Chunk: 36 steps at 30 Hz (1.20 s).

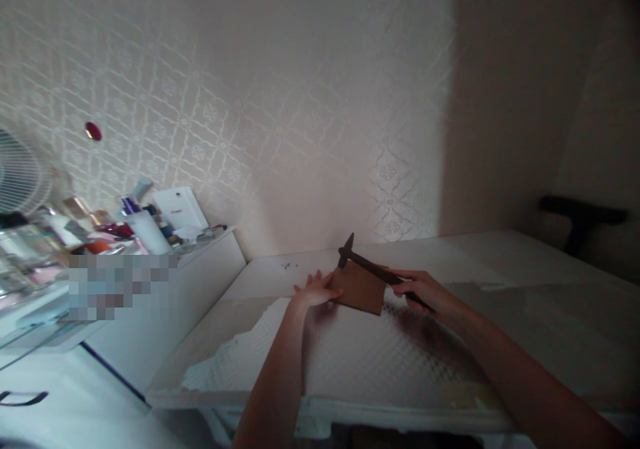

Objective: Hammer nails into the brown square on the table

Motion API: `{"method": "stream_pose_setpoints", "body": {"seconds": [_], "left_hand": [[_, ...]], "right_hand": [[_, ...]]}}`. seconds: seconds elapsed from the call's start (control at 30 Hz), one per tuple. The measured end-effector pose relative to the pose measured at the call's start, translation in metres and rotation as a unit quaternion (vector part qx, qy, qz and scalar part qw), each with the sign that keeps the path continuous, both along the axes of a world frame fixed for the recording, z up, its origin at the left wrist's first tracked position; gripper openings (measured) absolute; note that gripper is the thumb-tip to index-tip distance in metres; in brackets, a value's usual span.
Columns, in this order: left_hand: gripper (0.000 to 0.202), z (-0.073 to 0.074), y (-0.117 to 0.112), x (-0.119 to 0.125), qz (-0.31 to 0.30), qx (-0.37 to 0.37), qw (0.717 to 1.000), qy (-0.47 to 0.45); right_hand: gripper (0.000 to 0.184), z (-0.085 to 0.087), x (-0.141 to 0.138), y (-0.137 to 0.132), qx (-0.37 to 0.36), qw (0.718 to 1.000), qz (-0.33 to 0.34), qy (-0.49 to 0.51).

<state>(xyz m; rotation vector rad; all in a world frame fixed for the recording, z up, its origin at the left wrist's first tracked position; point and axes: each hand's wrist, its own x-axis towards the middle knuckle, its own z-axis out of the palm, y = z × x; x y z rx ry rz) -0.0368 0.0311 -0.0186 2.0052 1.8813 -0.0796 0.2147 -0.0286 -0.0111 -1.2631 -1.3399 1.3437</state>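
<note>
Spanning the whole background, the patterned wall (310,102) rose behind the work area, with its right-hand part in deeper shade. The pale table (530,329) extended along the foot of this wall and served as the support surface. The white cabinet (135,335) stood at the left end of the table and carried a crowded group of bottles (150,232) and small containers; a pixelated block hid part of its top. A light sheet-like patch (360,362) with a raised texture covered the front middle of the table; whether it was a loose sheet or a surface layer could not be determined. The fan (20,172) was located at the far left edge. A dark T-shaped object (583,212) stood at the right, beyond the table edge.

The brown board (363,294) was located near the middle of the table, between the two hands. The hammer (373,267) extended from the right hand (427,292) toward the left, its head over the upper left corner of the board; contact between head and board could not be confirmed. The right fingers were wrapped around the handle. The left hand (315,293) lay palm down at the left edge of the board, fingers spread outward, thumb resting on the board. Small dark specks (289,265) lay on the table near the wall.
</note>
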Motion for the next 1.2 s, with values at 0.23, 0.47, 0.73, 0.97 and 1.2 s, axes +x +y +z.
{"method": "stream_pose_setpoints", "body": {"seconds": [0.23,0.47,0.73,0.97,1.2], "left_hand": [[0.085,-0.0014,0.0005,0.0001,-0.001,-0.001,1.000,0.004],[0.085,-0.0019,0.0014,-0.0010,-0.003,0.001,1.000,0.001],[0.087,-0.0003,0.0001,0.0004,-0.001,0.000,1.000,0.002],[0.088,-0.0005,-0.0001,-0.0005,-0.001,-0.002,1.000,0.003],[0.086,-0.0009,0.0013,-0.0003,-0.003,-0.006,1.000,0.009]], "right_hand": [[0.068,-0.0023,0.0024,0.0015,0.008,1.000,0.008,0.001],[0.065,-0.0008,0.0037,0.0012,0.003,1.000,-0.001,-0.017],[0.064,-0.0013,0.0035,0.0014,0.000,1.000,-0.001,-0.009],[0.066,0.0004,0.0030,-0.0002,-0.001,1.000,0.001,-0.001],[0.066,0.0009,0.0032,-0.0007,-0.003,1.000,0.003,-0.021]]}}
